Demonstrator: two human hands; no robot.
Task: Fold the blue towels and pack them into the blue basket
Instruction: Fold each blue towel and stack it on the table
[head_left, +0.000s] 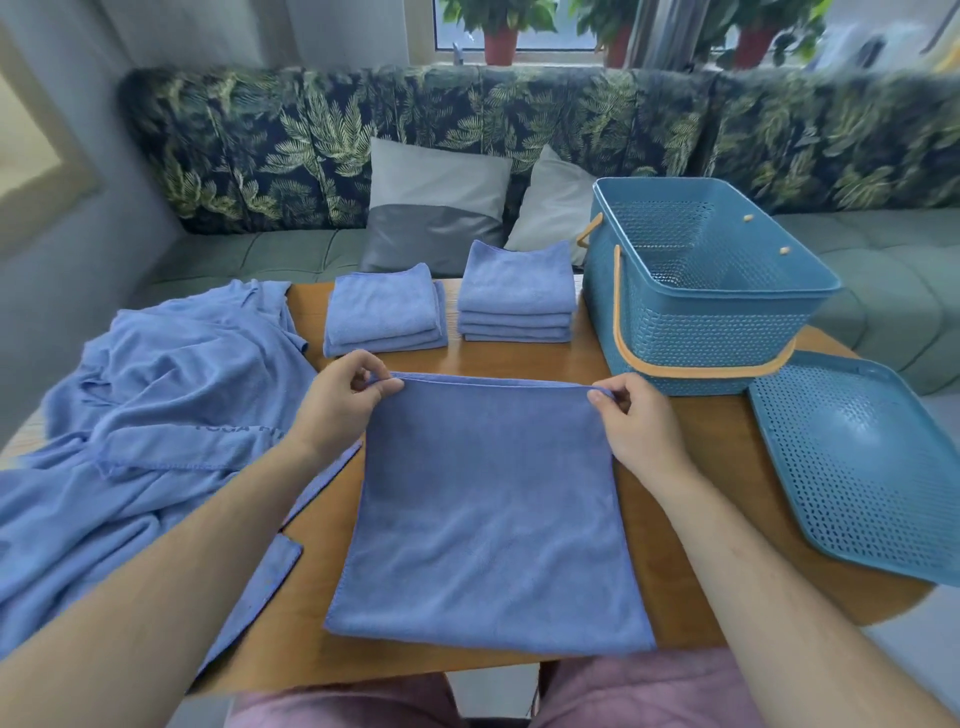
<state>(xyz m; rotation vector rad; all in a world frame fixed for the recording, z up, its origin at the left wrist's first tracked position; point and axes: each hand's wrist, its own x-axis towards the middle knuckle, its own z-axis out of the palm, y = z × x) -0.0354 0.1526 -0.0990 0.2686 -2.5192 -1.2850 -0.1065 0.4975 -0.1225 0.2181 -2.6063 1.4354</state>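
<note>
1. A blue towel (488, 509) lay flat on the wooden table (691, 467), straight in front of the person, its near edge close to the table's near edge.
2. The left hand (337, 400) pinched the towel's far left corner between thumb and fingers. The right hand (634, 426) pinched the far right corner the same way.
3. On the left, a loose heap (130, 415) of unfolded blue towels covered that side of the table, with one strip running under the left forearm.
4. On the right, a blue perforated lid (857, 467) lay at the table's right edge, just beside the basket.
5. Beyond the hands, two piles of folded towels sat side by side but apart: the left stack (384, 317) and the taller right stack (517, 296).
6. The blue basket (696, 291) stood upright just right of the right stack, with one tan handle hanging down its near side.
7. Behind the table, a sofa (311, 140) with a leaf-print back held two pillows (436, 208).
</note>
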